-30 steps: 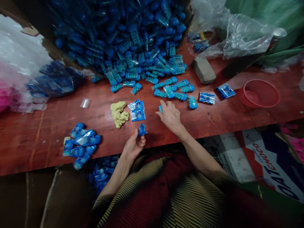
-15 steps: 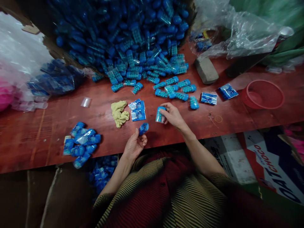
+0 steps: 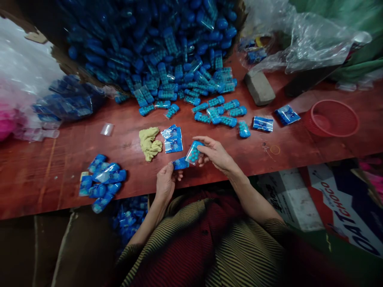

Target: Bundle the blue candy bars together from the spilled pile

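My left hand (image 3: 168,180) pinches a blue printed wrapper sleeve (image 3: 180,163) above the table's front edge. In my right hand (image 3: 216,154) is a small clear container of blue balls (image 3: 194,154) with a blue cap, tilted, its lower end close to the wrapper sleeve; whether they touch I cannot tell. Flat blue wrappers (image 3: 173,140) lie just behind my hands, beside a crumpled yellow-green cloth (image 3: 149,143). To the left sits a small heap of wrapped containers (image 3: 104,177). Several unwrapped containers (image 3: 221,111) lie loose farther back.
A big pile of blue-capped containers (image 3: 167,44) spills from a torn carton at the back. Toward the right are a grey block (image 3: 259,88), blue packets (image 3: 287,115) and a red plastic basket (image 3: 353,119). A bag of blue wrappers (image 3: 67,97) lies at left.
My right hand has brought the container left and down toward my left hand, tilting it. The wrapper sleeve in my left hand has turned to point at the container.
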